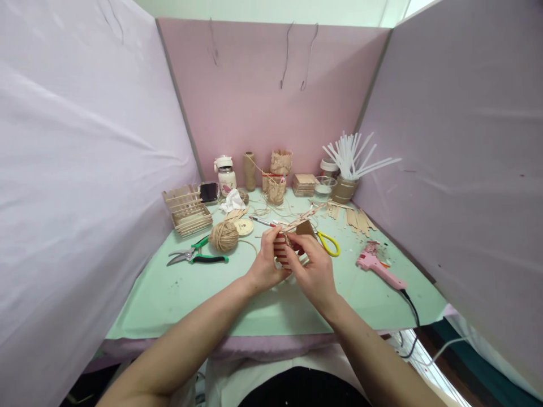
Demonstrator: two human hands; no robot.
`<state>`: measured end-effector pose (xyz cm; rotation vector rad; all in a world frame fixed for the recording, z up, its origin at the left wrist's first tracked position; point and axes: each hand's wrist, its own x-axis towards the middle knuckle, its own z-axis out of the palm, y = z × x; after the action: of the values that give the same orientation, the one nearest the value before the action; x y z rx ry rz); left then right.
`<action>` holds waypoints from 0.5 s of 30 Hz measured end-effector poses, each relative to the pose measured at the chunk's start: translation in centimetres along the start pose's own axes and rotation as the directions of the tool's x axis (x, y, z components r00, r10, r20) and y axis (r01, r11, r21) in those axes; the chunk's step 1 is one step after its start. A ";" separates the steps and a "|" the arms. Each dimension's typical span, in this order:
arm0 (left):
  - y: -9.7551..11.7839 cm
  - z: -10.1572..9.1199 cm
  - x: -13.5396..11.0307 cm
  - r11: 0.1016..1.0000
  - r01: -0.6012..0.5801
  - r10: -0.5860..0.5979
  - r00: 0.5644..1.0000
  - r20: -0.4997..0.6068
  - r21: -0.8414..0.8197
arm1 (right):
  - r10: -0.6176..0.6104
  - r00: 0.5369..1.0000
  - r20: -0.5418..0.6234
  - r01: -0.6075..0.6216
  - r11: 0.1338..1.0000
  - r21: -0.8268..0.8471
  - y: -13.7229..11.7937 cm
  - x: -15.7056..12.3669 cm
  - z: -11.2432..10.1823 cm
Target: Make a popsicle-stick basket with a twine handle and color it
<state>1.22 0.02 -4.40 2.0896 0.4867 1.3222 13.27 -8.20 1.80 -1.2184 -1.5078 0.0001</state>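
Observation:
My left hand point(267, 263) is closed around the side of a small red-and-cream striped piece point(280, 247), held just above the table's middle. From the right, my right hand point(313, 268) pinches at the same piece, thumb and fingertips pressed to its edge. A braided light strip point(306, 217) runs up and right from the hands. Behind my right hand lie a brown cardboard piece point(304, 228) and yellow-handled scissors point(328, 243). My fingers hide part of the striped piece. To the left are a ball of jute twine point(223, 236) and green-handled pruning shears point(197, 258).
A pink glue gun point(379, 270) with a black cord lies at the right. Wooden sticks point(358, 220), a jar of white glue sticks point(345, 189), a water bowl point(324, 187) and a stick rack point(189, 212) line the back and sides. Fabric walls enclose the table.

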 end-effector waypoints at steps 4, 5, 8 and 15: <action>0.5 0.0 0.2 0.999 -0.030 0.029 0.999 0.033 0.038 | -0.109 0.994 -0.021 0.106 0.989 -0.107 0.2 -0.2 0.1; 0.6 -0.1 0.3 0.998 -0.034 0.032 0.999 0.039 0.048 | -0.127 0.992 -0.020 0.123 0.984 -0.132 0.2 -0.2 0.1; 0.7 0.0 0.3 0.997 -0.044 0.042 0.998 0.037 0.062 | -0.151 0.989 -0.003 0.147 0.970 -0.194 0.0 -0.2 0.1; 0.3 0.0 0.0 0.998 -0.060 0.060 0.998 0.010 0.015 | -0.150 0.988 0.024 0.152 0.977 -0.151 -0.6 -0.2 -0.5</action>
<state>1.24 -0.21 -4.17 2.1375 0.4345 1.3456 13.23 -8.91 2.20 -1.2230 -1.6322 -0.2127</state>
